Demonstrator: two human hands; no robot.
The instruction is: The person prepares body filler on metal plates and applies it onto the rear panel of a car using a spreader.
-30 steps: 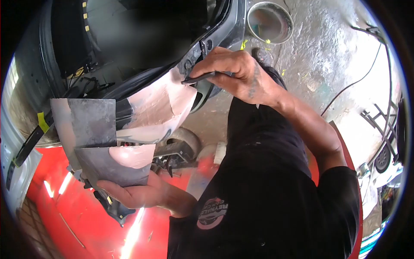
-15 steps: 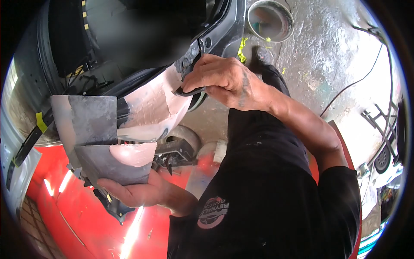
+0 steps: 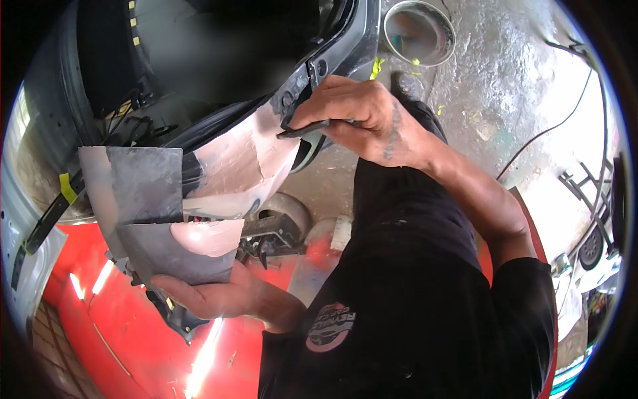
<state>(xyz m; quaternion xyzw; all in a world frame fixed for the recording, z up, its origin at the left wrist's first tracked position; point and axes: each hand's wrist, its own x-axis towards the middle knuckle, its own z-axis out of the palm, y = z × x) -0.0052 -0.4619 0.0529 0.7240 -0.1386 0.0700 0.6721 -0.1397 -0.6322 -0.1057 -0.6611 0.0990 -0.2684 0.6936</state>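
Pink filler coats a curved car panel (image 3: 242, 156) below the dark vehicle opening. At the panel's upper right end, my right hand (image 3: 372, 120) pinches a thin dark spreader (image 3: 302, 130), its tip at the edge of the pink surface. Lower left, my left hand (image 3: 206, 296) grips a grey plate (image 3: 149, 249) from below, with its thumb along the near edge. A smooth pink mound of filler (image 3: 207, 237) lies on that plate. Just beyond is another grey sheet (image 3: 149, 179) with a pinkish left strip; how it is supported is hidden.
A round metal basin (image 3: 419, 33) stands on the wet-looking grey floor (image 3: 492, 100) at the top. Dark car parts (image 3: 272, 229) lie beneath the panel. Glossy red surface (image 3: 126, 326) spreads lower left. A cable and a wheeled metal frame (image 3: 590, 246) are at the right.
My right hand with the spreader first moved down and left over the pink surface, then back up and right, its wrist turning. My left hand and the plate have barely shifted.
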